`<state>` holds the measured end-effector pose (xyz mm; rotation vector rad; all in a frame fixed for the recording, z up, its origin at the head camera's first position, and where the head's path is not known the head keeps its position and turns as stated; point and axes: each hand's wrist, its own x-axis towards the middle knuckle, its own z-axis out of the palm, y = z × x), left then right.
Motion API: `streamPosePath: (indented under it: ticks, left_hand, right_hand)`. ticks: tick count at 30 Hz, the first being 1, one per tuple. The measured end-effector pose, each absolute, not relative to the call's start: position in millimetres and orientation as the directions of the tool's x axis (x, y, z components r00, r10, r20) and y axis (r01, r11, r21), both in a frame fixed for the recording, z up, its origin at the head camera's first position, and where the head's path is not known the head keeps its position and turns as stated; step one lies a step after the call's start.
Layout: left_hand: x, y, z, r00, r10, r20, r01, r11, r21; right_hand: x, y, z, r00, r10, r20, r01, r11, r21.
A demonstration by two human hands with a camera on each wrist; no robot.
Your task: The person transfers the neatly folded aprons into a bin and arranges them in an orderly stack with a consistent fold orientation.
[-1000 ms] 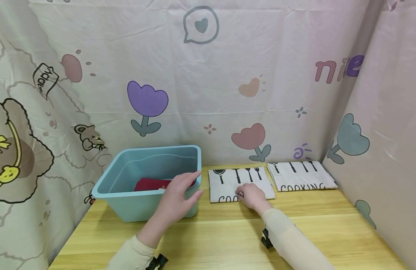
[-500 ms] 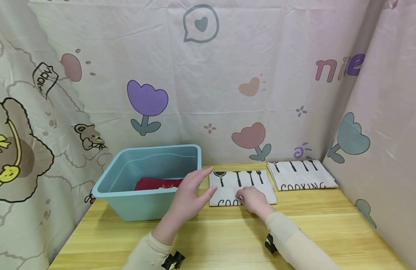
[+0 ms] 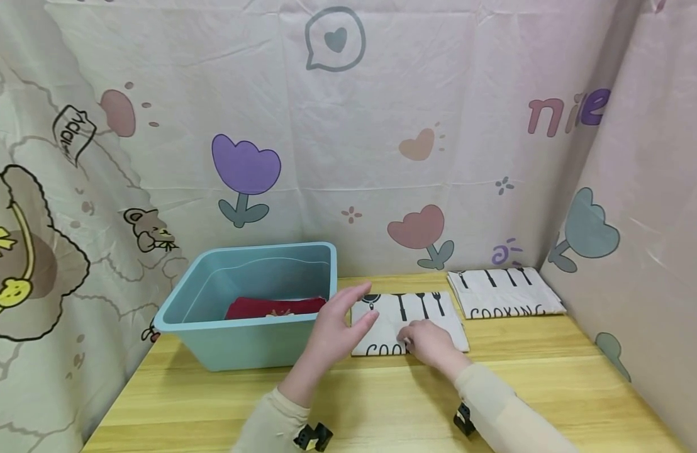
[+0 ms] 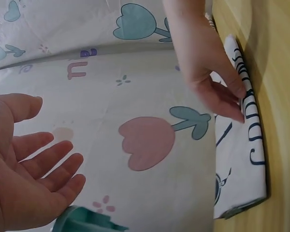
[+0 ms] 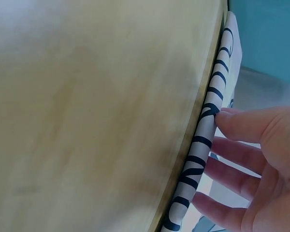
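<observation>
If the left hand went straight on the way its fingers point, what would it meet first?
The left hand would probably pass over the nearer folded cloth and meet the patterned curtain, though depth is unclear.

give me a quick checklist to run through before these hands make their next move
1. Right hand on the nearer white cloth: ok, its fingers touch the front fold.
2. Firm pinch on that fold: cannot tell, it could be just pressing.
3. Left hand free: ok, it holds nothing.
4. Cloth lifted off the table: not ok, it lies there.
5. Space in the blue tub: ok, the red cloth leaves visible room above it.
6. Farther white cloth apart from the nearer one: cannot tell, their edges lie very close.
</observation>
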<state>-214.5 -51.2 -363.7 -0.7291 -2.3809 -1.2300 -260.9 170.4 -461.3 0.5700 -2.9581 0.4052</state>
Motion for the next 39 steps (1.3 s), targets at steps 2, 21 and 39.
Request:
streamPosePath:
  ticks: [2, 21, 39]
  left_hand:
    - [-215.5, -47.4, -366.9, -0.817, 0.266, 0.512, 0.572, 0.491, 0.657]
    - [-235.5, -36.4, -410.7, -0.939, 0.191, 0.287, 0.345, 0.51, 0.788]
    - [-245.5, -36.9, -443.4, -0.985, 0.137, 0.104, 0.163, 0.548, 0.821]
  right_hand:
    - [-257.6, 171.4, -460.9, -0.919, -0.362, 0.154, -0.39, 0.89, -0.236]
    - [-230.9, 180.4, -458.6, -0.869, -0.445, 0.216, -0.484, 0.855, -0.185]
    - [-223.7, 190.9, -461.9, -0.835, -0.476, 0.277, -0.531, 0.829, -0.176]
